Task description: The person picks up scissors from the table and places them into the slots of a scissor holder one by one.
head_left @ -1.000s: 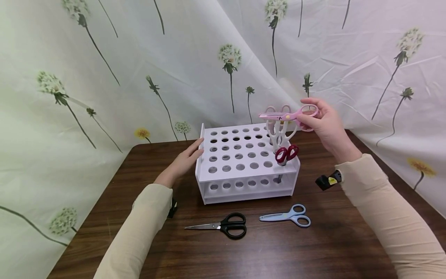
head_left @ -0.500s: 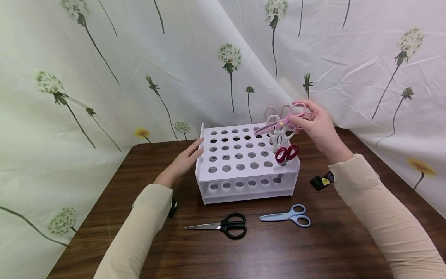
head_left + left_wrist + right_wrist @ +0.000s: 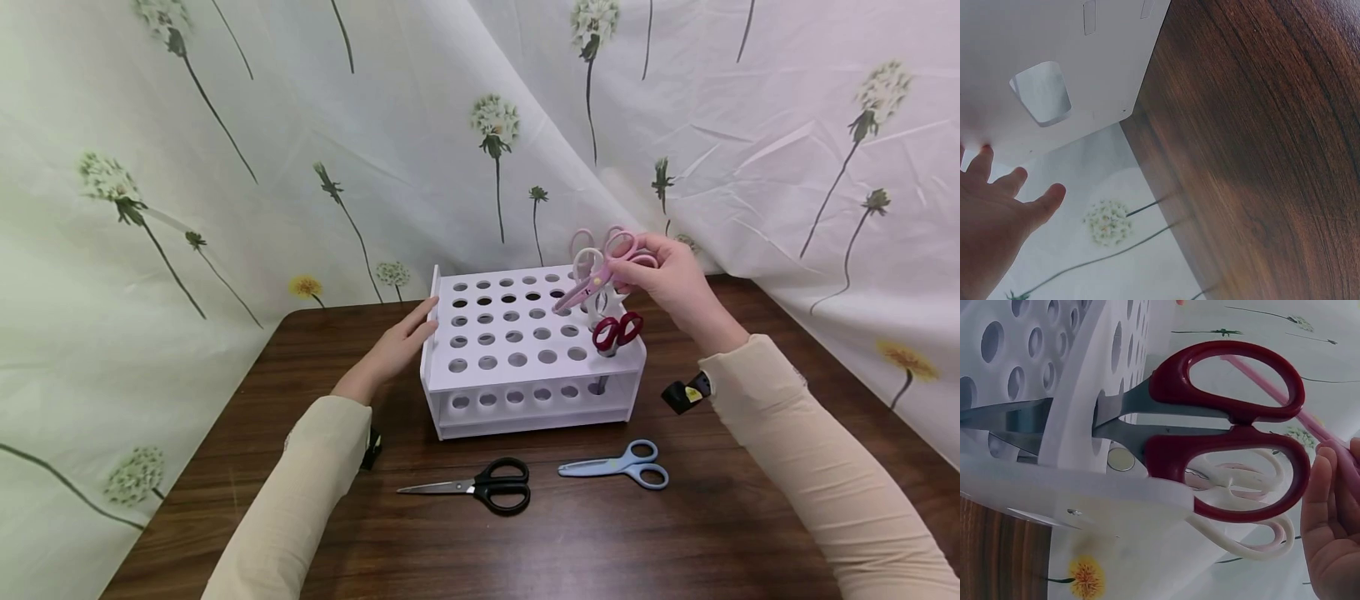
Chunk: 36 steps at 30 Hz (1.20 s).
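Note:
My right hand [image 3: 678, 287] pinches pink scissors [image 3: 595, 282] by their handles, the blades slanting down left over the back right part of a white rack [image 3: 525, 377] full of round holes. White scissors [image 3: 588, 262] stand handles-up in the rack, partly hidden behind the pink ones, with pale pink handles [image 3: 581, 239] behind them. Dark red scissors [image 3: 617, 331] stand at the front right corner; in the right wrist view their blades pass through a hole. My left hand [image 3: 393, 346] rests its straight fingers against the rack's left side panel [image 3: 1104, 69].
Black-handled scissors [image 3: 491, 486] and light blue scissors [image 3: 618, 463] lie on the dark wooden table [image 3: 570, 542] in front of the rack. A dandelion-patterned cloth [image 3: 420, 150] hangs right behind the table's back edge.
My right hand has moved left and slightly down, tilting the pink scissors from nearly level to blades pointing down over the rack. My left hand has stayed put.

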Available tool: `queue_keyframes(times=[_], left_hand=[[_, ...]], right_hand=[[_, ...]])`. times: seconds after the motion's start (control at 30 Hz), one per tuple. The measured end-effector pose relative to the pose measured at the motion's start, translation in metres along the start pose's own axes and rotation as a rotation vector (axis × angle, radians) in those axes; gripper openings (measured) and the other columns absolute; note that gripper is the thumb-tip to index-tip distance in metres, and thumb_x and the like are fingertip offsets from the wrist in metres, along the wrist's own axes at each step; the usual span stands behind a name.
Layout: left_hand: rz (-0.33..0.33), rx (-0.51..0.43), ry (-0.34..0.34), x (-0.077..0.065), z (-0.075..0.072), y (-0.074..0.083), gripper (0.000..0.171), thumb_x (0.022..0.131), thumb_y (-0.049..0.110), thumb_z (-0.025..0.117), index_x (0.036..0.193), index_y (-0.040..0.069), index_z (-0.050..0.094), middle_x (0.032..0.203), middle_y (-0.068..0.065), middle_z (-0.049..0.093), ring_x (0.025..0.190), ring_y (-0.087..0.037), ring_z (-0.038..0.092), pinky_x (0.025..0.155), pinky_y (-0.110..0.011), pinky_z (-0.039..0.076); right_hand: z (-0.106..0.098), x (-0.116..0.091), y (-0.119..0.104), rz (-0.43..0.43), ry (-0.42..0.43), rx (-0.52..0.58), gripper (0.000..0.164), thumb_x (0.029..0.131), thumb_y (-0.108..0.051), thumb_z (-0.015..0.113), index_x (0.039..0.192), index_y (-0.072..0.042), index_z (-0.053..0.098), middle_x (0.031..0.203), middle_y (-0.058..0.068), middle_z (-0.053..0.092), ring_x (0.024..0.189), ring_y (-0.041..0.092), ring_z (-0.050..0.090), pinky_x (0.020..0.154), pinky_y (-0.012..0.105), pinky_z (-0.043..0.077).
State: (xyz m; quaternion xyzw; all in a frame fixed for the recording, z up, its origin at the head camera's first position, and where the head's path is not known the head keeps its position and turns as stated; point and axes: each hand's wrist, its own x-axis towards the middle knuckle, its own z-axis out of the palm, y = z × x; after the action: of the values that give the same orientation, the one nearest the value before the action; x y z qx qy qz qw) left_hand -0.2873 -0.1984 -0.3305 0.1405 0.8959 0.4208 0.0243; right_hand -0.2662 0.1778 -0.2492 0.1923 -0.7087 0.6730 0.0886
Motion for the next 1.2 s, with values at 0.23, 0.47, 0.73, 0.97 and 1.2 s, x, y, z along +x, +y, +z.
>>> queue_keyframes(times=[0.23,0.47,0.73,0.97,1.2], left_hand=[[0.007,-0.017,0.002,-0.0005,-0.0002,0.0002,0.056,0.097,0.047,0.036,0.148,0.029,0.02,0.151,-0.001,0.017,0.135,-0.027,0.018,0.104,-0.05,0.019],[0.004,-0.017,-0.001,-0.0007,-0.0006,-0.0004,0.055,0.097,0.045,0.037,0.148,0.031,0.02,0.151,-0.001,0.016,0.135,-0.025,0.017,0.104,-0.05,0.019],[-0.001,-0.009,-0.002,-0.0009,-0.0007,0.0003,0.055,0.097,0.045,0.037,0.148,0.032,0.02,0.151,0.0,0.016,0.135,-0.026,0.017,0.104,-0.05,0.019],[-0.006,-0.013,-0.004,-0.0004,0.0001,0.0006,0.056,0.097,0.047,0.036,0.148,0.031,0.02,0.151,0.0,0.017,0.135,-0.027,0.018,0.104,-0.051,0.019],[-0.002,-0.009,0.0,0.0004,0.0002,-0.0007,0.054,0.098,0.044,0.037,0.148,0.03,0.021,0.151,-0.001,0.017,0.135,-0.027,0.018,0.104,-0.051,0.019]], right_hand=[[0.0029,0.0005,0.0031,-0.018,-0.031,-0.033,0.006,0.082,-0.005,0.069,0.083,-0.006,0.064,0.071,0.003,0.064,0.061,0.01,0.059,0.059,0.022,0.05],[0.0044,0.0015,0.0074,0.003,-0.048,-0.12,0.007,0.082,-0.011,0.071,0.082,-0.009,0.065,0.068,0.002,0.063,0.058,0.011,0.056,0.054,0.022,0.048],[0.0064,-0.0002,0.008,0.025,-0.064,-0.229,0.018,0.082,-0.021,0.072,0.09,-0.006,0.065,0.067,0.003,0.061,0.059,0.017,0.053,0.047,0.023,0.04],[0.0087,-0.0018,0.0085,0.026,-0.071,-0.275,0.023,0.083,-0.017,0.071,0.096,-0.001,0.062,0.07,0.002,0.061,0.061,0.011,0.054,0.055,0.022,0.047],[0.0094,-0.0027,0.0101,0.028,-0.087,-0.328,0.027,0.086,-0.018,0.068,0.099,0.004,0.06,0.074,0.003,0.057,0.064,0.009,0.054,0.058,0.022,0.047]])
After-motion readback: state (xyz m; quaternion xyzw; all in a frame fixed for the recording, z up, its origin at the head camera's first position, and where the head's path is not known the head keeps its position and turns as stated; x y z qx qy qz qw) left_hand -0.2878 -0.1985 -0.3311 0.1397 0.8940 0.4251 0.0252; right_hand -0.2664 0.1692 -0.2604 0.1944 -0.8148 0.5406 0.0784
